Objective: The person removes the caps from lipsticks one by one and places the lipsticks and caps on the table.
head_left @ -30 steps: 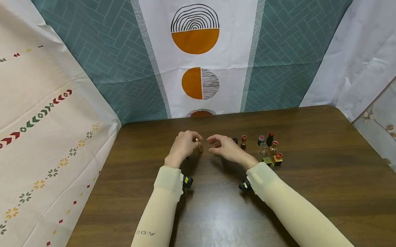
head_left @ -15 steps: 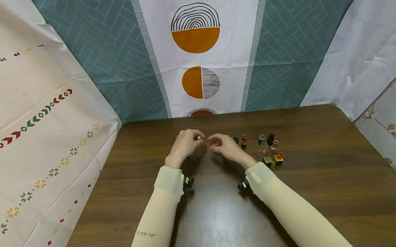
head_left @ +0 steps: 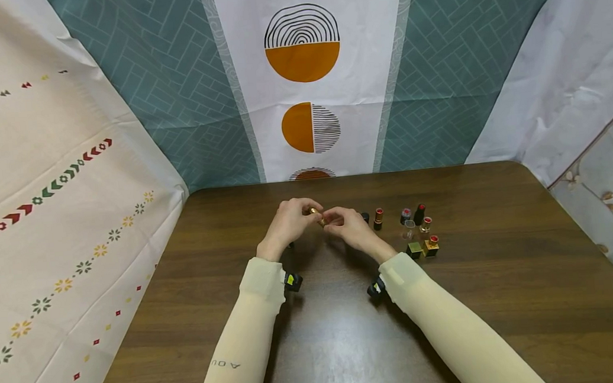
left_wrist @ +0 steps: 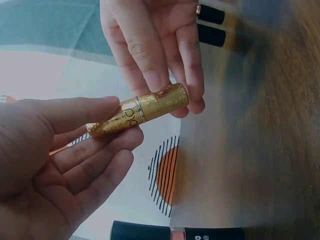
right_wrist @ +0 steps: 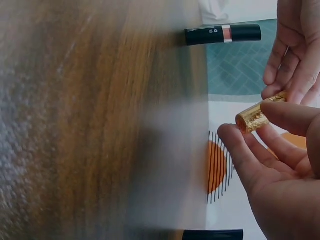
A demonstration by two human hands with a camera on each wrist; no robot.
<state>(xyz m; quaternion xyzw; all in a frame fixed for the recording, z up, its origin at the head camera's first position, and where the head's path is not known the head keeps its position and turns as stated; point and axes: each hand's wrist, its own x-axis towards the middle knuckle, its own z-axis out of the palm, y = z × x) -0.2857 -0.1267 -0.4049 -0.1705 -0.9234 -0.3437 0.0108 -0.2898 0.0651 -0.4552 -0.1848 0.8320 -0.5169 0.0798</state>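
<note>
A gold lipstick tube [left_wrist: 167, 104] with a silvery band and dark lettering is held tilted above the table, between both hands. My left hand [head_left: 291, 221] pinches one end between thumb and fingers. At the other end, the thumb of my right hand [head_left: 350, 226] lies on the tube with fingers behind it, pinching it. In the right wrist view, the tube's flat end [right_wrist: 243, 124] shows beside the right index finger. Left of the hands a black lipstick [left_wrist: 175, 233] with a pinkish band stands upright, mostly hidden by the left hand in the head view.
Right of the right hand stand a black tube [head_left: 364, 217], a red-tipped gold-and-black lipstick [head_left: 378, 218] and several more uncapped lipsticks, with a clear cap [head_left: 409, 228] and a gold-topped square cap [head_left: 414, 250] among them. The brown table [head_left: 327, 332] ends at a hanging patterned cloth [head_left: 307, 90].
My left hand has tilted the gold lipstick tube and brought it right to the right hand, whose fingers now take its end. The right hand has barely moved.
</note>
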